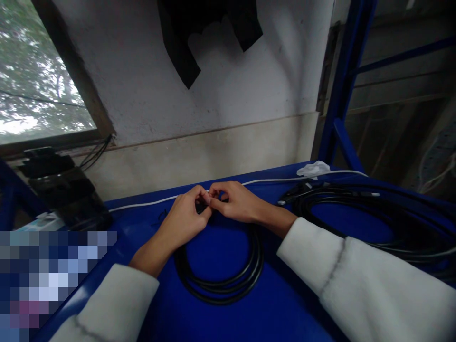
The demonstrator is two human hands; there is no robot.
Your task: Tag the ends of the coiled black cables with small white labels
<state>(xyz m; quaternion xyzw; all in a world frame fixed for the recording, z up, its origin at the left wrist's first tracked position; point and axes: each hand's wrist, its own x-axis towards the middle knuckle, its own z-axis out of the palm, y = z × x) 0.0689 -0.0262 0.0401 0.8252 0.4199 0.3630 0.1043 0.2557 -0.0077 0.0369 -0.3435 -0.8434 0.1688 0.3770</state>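
A coil of black cable (pixel 223 297) lies on the blue table in front of me, looped into a ring of several turns. At the far side of this ring, my left hand (pixel 188 213) and my right hand (pixel 237 202) meet with their fingertips pinched together. Whatever sits between the fingers is too small and dark to make out. Both hands are closed, and the top of the coil is partly hidden under them. A short dark strand (pixel 163 216) sticks out beside my left hand.
Larger black cable coils (pixel 356 199) lie on the right of the blue table (pixel 285 294). A white cord (pixel 142 204) runs along the back edge, near a crumpled clear plastic bag (pixel 313 168). A dark bottle-like container (pixel 67 190) stands at left. A blue post (pixel 342 85) rises at right.
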